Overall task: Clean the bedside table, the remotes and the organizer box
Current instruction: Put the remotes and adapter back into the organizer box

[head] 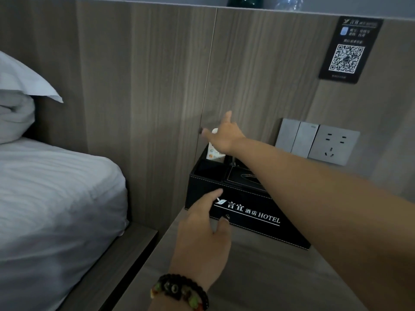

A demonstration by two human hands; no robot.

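A black leather organizer box (253, 212) with white "HOTEL" lettering stands on the grey wood bedside table (258, 277), against the wall panel. A white remote (214, 152) stands upright in its back-left compartment. My right hand (225, 136) reaches over the box; its fingers lie across the remote's upper part and the thumb sticks up, apart from them. Whether the fingers grip the remote is unclear. My left hand (202, 241), a beaded bracelet on its wrist, rests with forefinger and thumb spread on the box's front face. A tissue slot (247, 176) shows in the box lid.
The bed with white sheets (51, 209) and a pillow (20, 81) lies on the left, close to the table. Wall switches and a socket (316, 141) sit behind the box on the right. A QR-code sign (349, 50) hangs above them.
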